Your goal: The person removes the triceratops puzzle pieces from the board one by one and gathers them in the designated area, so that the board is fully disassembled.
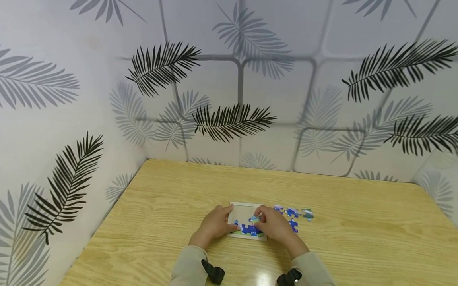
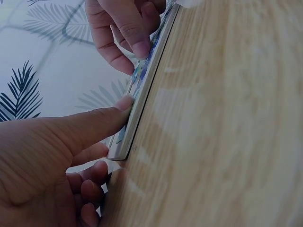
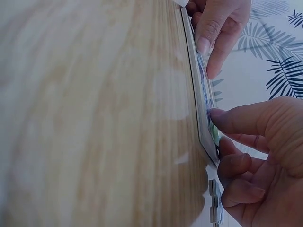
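Observation:
A shallow jigsaw tray (image 1: 239,211) with a pale rim lies on the table. Blue and green puzzle pieces (image 1: 247,229) fill its near part, while its far part shows bare board. My left hand (image 1: 216,223) grips the tray's left side, its thumb over the near left pieces and its index finger along the edge. Over the tray's right half, my right hand (image 1: 275,225) pinches a light blue and green puzzle piece (image 1: 255,219) between thumb and fingers. The fingers partly cover that piece, and whether it touches its neighbours I cannot tell.
Several loose puzzle pieces (image 1: 292,212) lie right of the tray, close to my right hand; their stacked edges (image 3: 214,201) show in the right wrist view. The wooden table (image 1: 171,190) meets a leaf-patterned wall (image 1: 222,87) at the back and left.

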`<state>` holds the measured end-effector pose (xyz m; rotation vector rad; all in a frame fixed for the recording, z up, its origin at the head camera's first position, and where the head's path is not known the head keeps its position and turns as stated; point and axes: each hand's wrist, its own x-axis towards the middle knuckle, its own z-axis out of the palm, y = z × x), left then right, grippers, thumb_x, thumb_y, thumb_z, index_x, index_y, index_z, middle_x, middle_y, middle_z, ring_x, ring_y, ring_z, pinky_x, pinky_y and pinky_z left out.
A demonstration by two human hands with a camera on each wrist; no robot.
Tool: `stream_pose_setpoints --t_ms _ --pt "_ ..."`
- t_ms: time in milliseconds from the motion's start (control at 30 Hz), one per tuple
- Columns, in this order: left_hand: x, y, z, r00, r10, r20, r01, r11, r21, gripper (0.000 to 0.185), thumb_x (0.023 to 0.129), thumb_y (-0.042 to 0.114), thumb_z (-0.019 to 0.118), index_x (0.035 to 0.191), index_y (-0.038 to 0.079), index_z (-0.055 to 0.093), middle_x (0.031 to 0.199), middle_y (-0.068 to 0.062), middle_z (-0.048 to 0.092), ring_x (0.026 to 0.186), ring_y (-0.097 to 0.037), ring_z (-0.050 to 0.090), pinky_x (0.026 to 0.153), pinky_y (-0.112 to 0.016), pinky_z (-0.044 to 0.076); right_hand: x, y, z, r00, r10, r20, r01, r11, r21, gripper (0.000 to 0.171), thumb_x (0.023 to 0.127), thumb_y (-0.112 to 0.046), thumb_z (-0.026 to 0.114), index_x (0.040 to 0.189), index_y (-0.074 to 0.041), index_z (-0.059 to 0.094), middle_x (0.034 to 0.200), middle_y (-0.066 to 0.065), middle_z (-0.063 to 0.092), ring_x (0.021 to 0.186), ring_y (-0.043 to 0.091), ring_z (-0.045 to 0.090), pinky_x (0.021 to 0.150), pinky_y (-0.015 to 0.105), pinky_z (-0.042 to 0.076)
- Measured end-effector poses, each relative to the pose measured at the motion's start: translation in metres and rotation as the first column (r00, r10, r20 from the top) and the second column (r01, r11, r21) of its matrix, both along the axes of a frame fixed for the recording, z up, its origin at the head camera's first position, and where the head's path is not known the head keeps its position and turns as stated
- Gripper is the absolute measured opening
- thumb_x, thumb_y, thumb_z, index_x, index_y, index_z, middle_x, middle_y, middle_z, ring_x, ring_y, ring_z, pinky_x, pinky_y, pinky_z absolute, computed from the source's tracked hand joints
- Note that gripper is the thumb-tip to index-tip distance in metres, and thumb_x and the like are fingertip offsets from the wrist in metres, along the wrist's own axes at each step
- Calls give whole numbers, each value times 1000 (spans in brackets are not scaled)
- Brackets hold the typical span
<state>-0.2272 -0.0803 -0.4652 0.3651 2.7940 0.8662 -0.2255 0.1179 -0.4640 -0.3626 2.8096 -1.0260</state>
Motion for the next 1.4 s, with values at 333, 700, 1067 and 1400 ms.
stream_pose_setpoints --t_ms 333,700,1067,1400 --pt "0 0 1 1000 0 0 0 1000 10 76 72 38 73 135 9 42 119 -20 48 107 -31 50 87 -45 39 3 -2 4 999 -26 -18 27 999 42 23 79 -14 69 91 -17 50 92 7 45 78 21 49 59 32 40" --pt "2 -1 2 1000 1 3 -1 1000 15 75 73 37 73 135 8 42 119 -20 49 108 -32 49 88 -45 39 3 -1 1 996 -89 -7 88 993 -73 11 86 -9 59 92 -17 56 84 1 54 69 16 48 56 29 39" --pt "-1 0 1 1000 -9 10 9 1000 0 77 73 38 72 137 9 40 85 -4 43 76 -19 41 68 -32 35 5 25 2 987 -151 -58 135 966 -220 12 84 -8 62 95 -11 62 80 2 54 65 15 45 55 26 39" --pt "1 -1 1 1000 -7 8 7 1000 15 76 73 38 73 136 10 40 110 -15 51 99 -27 51 87 -43 39 8 69 6 981 -189 -39 177 961 -215 14 86 -9 58 99 -7 61 83 4 53 73 17 45 63 28 39"
